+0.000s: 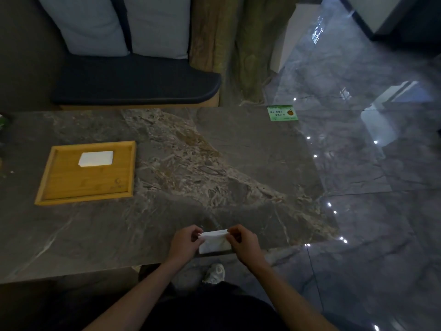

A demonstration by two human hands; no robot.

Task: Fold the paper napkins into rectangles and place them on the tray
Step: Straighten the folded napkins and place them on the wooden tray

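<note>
The left hand (185, 240) has its fingers curled in, pinching the upper left corner of a white paper napkin (214, 242), and the right hand (241, 241) pinches the upper right corner in the same way, fingers bent over the soft top edge. The napkin sits between the two hands at the near edge of the table (214, 163); its top edge is lifted and slightly rumpled, while its lower part looks to lie flat on the stone, a thin, limp sheet already in a rough oblong shape. Both bare forearms reach up from the bottom of the view. The table is a broad slab of grey-brown marble-like stone, matte, streaked with pale veins and a lighter mottled band running diagonally across it. Well apart to the left lies a shallow rectangular tray (59, 185) of yellow wood with a raised rim and visible grain. In its far half rests a folded napkin (96, 158), a neat white rectangle with crisp edges. A small green card (282, 113) sits at the table's far right corner. Beyond the table stands a bench with a dark padded seat (136, 82) and pale fabric cushions (124, 25). The floor (370, 163) to the right is glossy grey tile, reflecting points of light.
</note>
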